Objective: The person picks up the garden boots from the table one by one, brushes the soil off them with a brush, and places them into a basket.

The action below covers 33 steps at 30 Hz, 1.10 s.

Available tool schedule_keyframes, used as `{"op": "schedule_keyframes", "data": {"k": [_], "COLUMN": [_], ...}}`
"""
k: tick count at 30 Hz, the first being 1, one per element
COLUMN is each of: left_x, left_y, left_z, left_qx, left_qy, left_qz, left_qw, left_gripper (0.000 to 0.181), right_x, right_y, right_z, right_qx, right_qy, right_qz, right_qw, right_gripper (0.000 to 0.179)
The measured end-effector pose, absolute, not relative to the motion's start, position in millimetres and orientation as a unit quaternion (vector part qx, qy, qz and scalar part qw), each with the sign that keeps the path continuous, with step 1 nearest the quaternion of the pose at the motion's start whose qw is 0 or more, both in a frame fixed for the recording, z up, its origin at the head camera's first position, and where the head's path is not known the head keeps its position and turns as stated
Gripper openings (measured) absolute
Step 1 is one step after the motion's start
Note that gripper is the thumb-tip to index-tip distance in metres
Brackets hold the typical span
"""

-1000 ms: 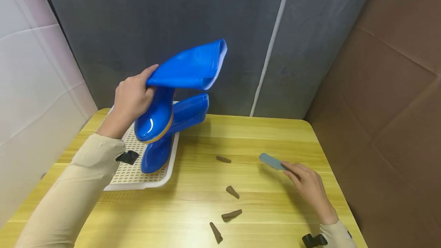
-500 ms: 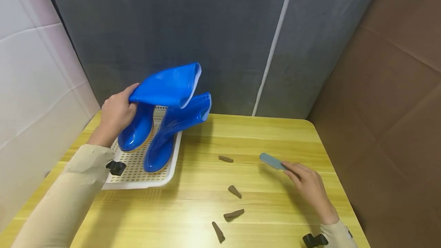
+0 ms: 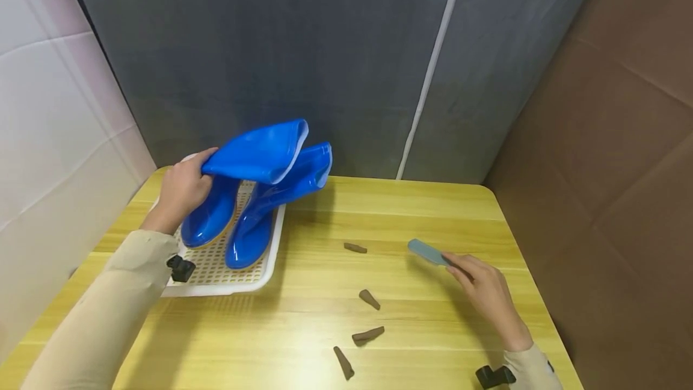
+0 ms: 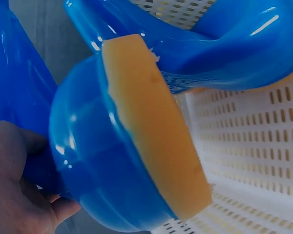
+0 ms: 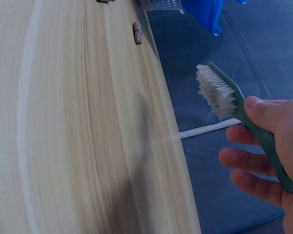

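Observation:
My left hand grips a blue rubber boot near its ankle, the shaft tilted to the right. That boot's yellow-orange sole faces the basket side in the left wrist view. A second blue boot leans in the white perforated basket, its shaft over the rim and partly behind the held boot. Whether the held boot touches the basket floor, I cannot tell. On the right, my right hand holds a scrub brush above the table. Its pale bristles show in the right wrist view.
Several brown clay-like pieces lie in a loose line on the wooden table. A dark grey wall stands behind, a white one at the left and a brown one at the right.
My left hand has moved down and to the left, lowering the held boot beside the second one over the basket. The right hand with the brush has stayed in place.

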State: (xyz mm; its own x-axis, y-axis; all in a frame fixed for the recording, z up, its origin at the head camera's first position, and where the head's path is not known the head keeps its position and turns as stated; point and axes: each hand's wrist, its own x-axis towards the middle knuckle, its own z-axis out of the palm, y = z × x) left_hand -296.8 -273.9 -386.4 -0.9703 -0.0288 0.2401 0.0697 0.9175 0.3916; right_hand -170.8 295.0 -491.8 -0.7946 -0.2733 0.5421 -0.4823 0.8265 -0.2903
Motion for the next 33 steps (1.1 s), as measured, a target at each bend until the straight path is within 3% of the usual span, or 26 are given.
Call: {"op": "schedule_keyframes", "data": {"k": [15,33], "left_x": [-298,-299], "left_y": [-288,-289], "left_z": [-415,-422], "left_qx": [-0.025,-0.027], "left_qy": [-0.972,-0.976], "left_qz": [-0.218,-0.212], "left_qw": [0.085,0.051], "left_gripper": [0.057,0.057], "right_x": [-167,-167], "right_y": [290,288], "right_z": [-495,-498], "right_qx": [0.189,0.187], "right_qy": [-0.931,-0.931], "right_qz": [0.212,0.215], "right_qw": [0.227,0.227], "right_gripper": [0.037,0.037]}}
